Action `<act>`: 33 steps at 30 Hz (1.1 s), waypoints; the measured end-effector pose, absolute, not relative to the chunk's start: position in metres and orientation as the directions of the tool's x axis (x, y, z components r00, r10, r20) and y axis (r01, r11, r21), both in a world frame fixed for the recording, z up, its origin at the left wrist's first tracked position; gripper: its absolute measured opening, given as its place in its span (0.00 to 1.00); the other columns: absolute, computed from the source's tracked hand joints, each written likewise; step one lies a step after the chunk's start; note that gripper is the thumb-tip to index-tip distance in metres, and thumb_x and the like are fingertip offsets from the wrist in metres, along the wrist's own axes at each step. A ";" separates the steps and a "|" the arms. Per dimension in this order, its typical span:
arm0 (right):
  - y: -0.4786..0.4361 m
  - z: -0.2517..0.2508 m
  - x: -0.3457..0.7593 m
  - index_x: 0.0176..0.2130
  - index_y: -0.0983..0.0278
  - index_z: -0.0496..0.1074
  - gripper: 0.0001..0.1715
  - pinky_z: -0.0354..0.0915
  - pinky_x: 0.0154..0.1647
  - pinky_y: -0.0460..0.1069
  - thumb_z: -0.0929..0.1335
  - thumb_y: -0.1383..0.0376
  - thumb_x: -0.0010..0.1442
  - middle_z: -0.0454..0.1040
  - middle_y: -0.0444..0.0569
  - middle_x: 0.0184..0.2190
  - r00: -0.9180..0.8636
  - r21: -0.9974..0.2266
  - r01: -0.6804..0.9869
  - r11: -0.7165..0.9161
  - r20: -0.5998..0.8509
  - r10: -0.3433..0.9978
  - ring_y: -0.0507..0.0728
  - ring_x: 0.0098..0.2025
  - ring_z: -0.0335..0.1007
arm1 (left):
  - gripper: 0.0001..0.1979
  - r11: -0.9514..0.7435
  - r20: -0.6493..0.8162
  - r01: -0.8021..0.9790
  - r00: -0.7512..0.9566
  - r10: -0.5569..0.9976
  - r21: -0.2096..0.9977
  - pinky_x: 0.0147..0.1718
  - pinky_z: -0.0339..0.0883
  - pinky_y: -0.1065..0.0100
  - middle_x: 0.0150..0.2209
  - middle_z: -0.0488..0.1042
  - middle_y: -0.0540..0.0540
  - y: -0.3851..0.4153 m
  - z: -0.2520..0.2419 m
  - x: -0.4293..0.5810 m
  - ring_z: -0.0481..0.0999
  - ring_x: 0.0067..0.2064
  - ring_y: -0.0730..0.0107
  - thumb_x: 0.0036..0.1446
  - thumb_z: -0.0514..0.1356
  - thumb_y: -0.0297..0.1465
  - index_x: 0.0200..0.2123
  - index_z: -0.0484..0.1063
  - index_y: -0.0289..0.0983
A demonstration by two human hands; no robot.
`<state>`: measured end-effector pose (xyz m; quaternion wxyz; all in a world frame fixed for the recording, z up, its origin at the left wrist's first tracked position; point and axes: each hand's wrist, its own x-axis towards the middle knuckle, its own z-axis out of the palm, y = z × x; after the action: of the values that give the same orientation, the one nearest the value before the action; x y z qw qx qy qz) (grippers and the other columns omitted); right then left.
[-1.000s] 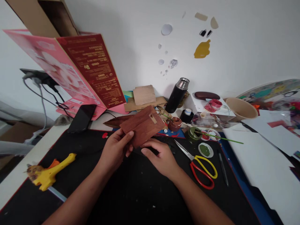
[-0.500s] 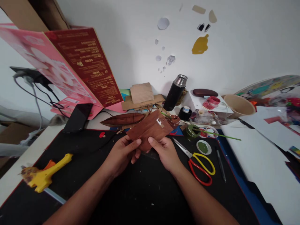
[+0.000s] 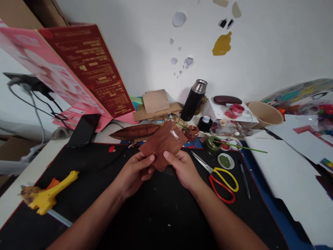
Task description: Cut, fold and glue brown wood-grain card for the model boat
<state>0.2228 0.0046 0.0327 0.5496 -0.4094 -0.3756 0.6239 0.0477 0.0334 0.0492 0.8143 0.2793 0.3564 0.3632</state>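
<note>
Between both hands, above the black mat (image 3: 156,215), is a flat brown-painted piece (image 3: 163,140), perhaps card, with a small white patch near its upper right corner. My left hand (image 3: 136,170) pinches its lower left edge, thumb on top and fingers beneath. On the lower right edge, my right hand (image 3: 182,168) grips it with the thumb on its face; the fingers under it are mostly hidden. Behind it lies a brown leaf-shaped piece (image 3: 134,132). Just past its right edge stands an open jar of brown paint (image 3: 191,133).
Red-and-yellow-handled scissors (image 3: 215,177) lie right of my hands, near a green paint jar (image 3: 212,144), a lid with green paint (image 3: 225,161) and a pen (image 3: 244,178). Left are a yellow glue gun (image 3: 49,194) and a phone (image 3: 83,130). A black flask (image 3: 194,100) stands behind.
The brown piece has tilted slightly in my hands, its top right corner shifting a little left and its white patch looking narrower. Both hands keep their hold. The camera view has shifted slightly.
</note>
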 end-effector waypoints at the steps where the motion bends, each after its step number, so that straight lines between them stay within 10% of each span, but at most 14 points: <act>1: 0.005 0.032 0.223 0.38 0.60 0.84 0.18 0.73 0.45 0.53 0.77 0.48 0.60 0.85 0.47 0.34 -0.060 -0.915 -0.387 -0.112 -0.097 0.994 0.56 0.34 0.80 | 0.21 0.588 -0.380 -0.392 0.490 0.784 0.708 0.14 0.47 0.82 0.25 0.68 0.54 0.033 0.049 0.048 0.61 0.21 0.83 0.43 0.81 0.38 0.33 0.77 0.34; 17: 0.004 0.029 0.222 0.33 0.61 0.79 0.21 0.73 0.37 0.52 0.76 0.46 0.59 0.81 0.45 0.29 -0.012 -0.961 -0.258 -0.097 -0.097 0.995 0.55 0.31 0.77 | 0.23 0.385 -0.293 -0.165 0.408 0.865 0.908 0.15 0.54 0.78 0.25 0.73 0.51 0.034 0.040 0.050 0.62 0.21 0.80 0.48 0.77 0.45 0.34 0.76 0.35; 33: 0.006 0.028 0.218 0.34 0.61 0.76 0.21 0.71 0.33 0.50 0.76 0.47 0.60 0.79 0.44 0.27 -0.107 -0.942 -0.320 -0.097 -0.066 0.992 0.53 0.28 0.74 | 0.19 0.521 -0.355 -0.288 0.471 0.808 0.804 0.17 0.48 0.79 0.26 0.76 0.45 0.032 0.044 0.053 0.63 0.25 0.77 0.47 0.78 0.40 0.29 0.74 0.35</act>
<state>0.2180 0.0058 0.0276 0.5302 -0.4068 -0.4129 0.6188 0.0533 0.0319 0.0436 0.7857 0.3438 0.3782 0.3485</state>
